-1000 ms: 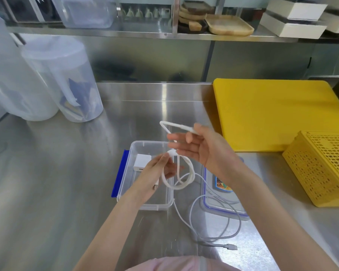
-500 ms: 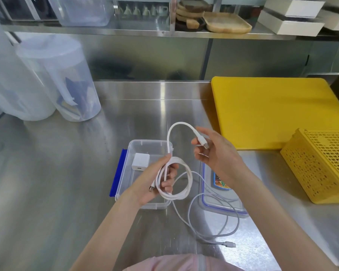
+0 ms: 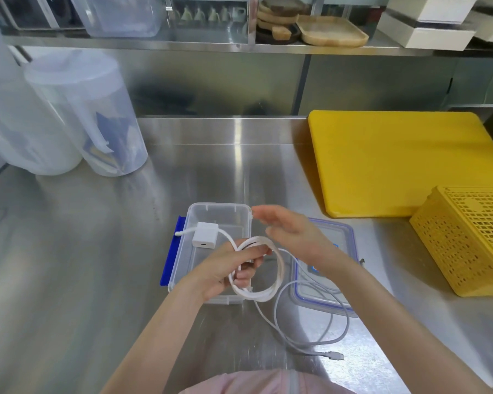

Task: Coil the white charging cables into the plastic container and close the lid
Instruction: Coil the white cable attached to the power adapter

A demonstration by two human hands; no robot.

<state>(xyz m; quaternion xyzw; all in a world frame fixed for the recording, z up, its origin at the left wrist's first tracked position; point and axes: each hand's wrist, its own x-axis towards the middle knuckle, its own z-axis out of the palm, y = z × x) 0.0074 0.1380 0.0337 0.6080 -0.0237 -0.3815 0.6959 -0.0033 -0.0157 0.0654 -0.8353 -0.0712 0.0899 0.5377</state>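
Above the clear plastic container (image 3: 219,211), my left hand (image 3: 225,268) grips the coiled white cable (image 3: 264,268); its loose end reaches over a white charger block (image 3: 205,234) inside. My right hand (image 3: 293,237) hovers open just beside the coil. Its lid (image 3: 342,304) lies on the desk (image 3: 97,265) alongside, label unreadable, under a second cable (image 3: 310,341).

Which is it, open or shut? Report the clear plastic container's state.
Open. The clear plastic container has no lid on it; its blue-rimmed lid lies flat on the steel counter beside it, and a white charger block sits inside.
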